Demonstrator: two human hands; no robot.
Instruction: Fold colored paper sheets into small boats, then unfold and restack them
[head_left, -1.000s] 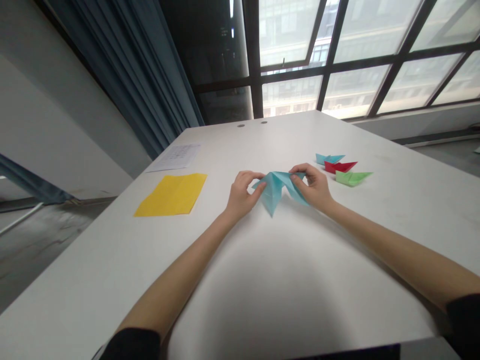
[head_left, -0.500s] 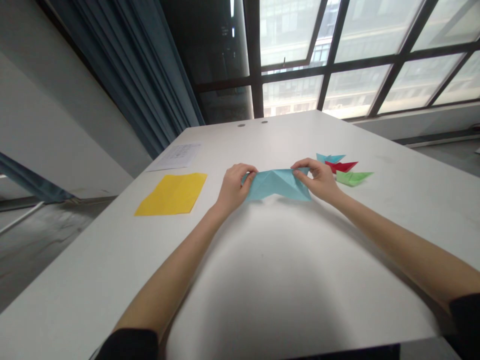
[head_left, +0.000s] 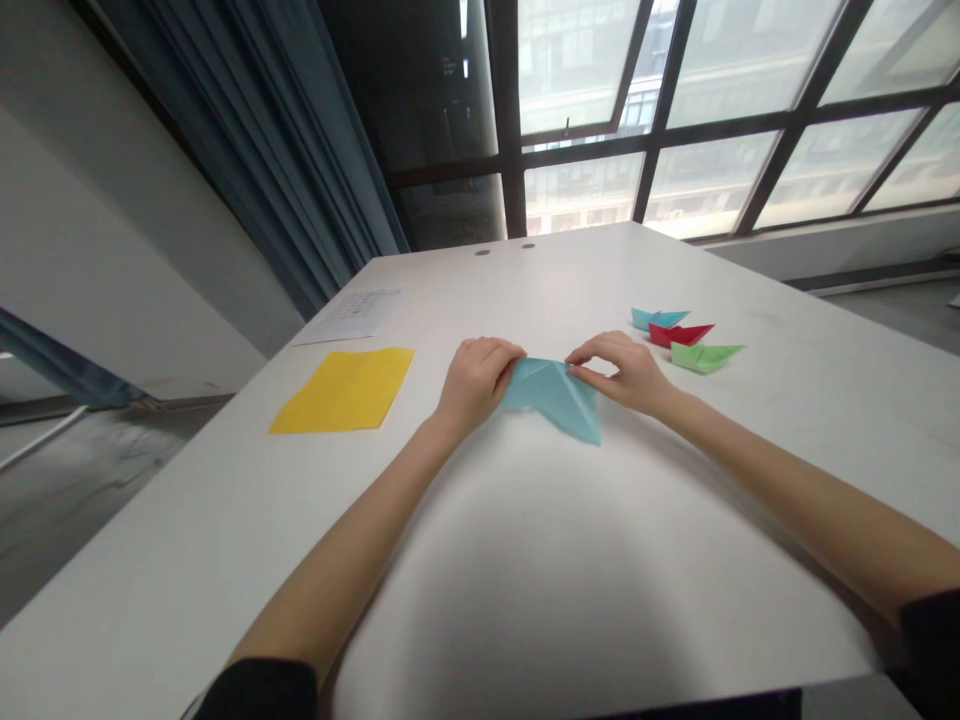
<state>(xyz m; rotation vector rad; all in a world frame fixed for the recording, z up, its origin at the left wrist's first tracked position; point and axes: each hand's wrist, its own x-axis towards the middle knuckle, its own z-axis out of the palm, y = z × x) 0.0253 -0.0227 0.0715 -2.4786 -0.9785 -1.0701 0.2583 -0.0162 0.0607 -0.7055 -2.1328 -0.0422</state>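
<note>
A light blue sheet of folded paper (head_left: 551,388) is held between my two hands just over the white table (head_left: 525,560). My left hand (head_left: 484,378) is closed on its left end, the fingers covering that part. With thumb and index finger, my right hand (head_left: 619,372) pinches the paper's upper right edge. One pointed flap hangs toward me on the right side, and creases run across the paper. Beyond my right hand lie three folded paper boats: a blue one (head_left: 660,319), a red one (head_left: 679,335) and a green one (head_left: 705,357).
Left of my hands lies a yellow stack of paper (head_left: 341,392). Behind it is a white printed sheet (head_left: 349,316). Two round holes sit near the table's far edge. A blue curtain (head_left: 300,130) and windows stand beyond.
My right hand has shifted left and slightly nearer to me along the paper. The paper's right side has folded downward into a point, and its span between my hands is narrower.
</note>
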